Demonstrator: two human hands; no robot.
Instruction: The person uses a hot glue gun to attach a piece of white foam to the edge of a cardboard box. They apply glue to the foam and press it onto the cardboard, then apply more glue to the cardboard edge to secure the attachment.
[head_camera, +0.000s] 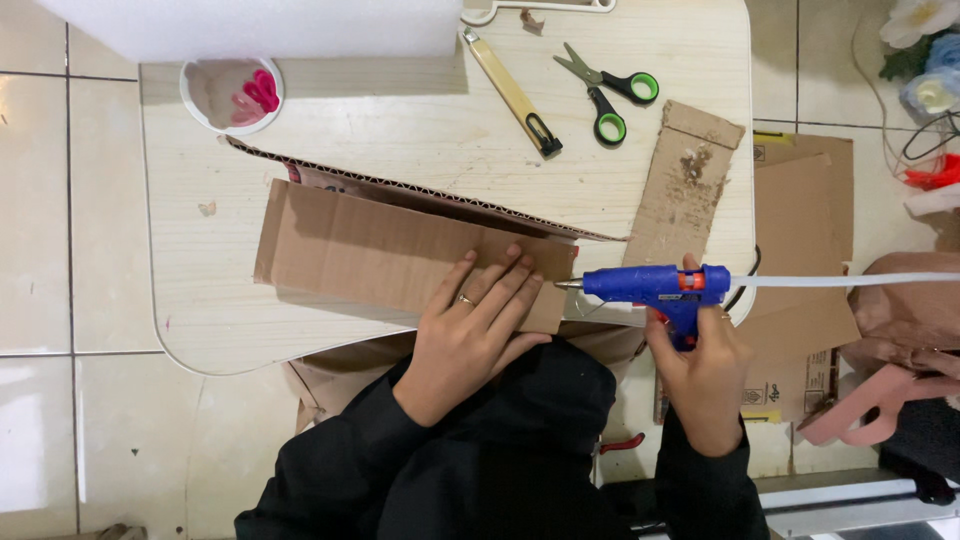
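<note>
Pale floor tiles surround a light wooden desk seen from above. On it lies a long brown cardboard panel, with a corrugated sheet standing on edge just behind it. The person's left hand lies flat on the panel's right end, fingers spread and closed on nothing. The right hand is wrapped tight in a grip around the handle of a blue glue gun, whose nozzle touches the panel's right edge. Farther back lie green-handled scissors, a yellow utility knife, a glue-stained cardboard strip and a white cup.
</note>
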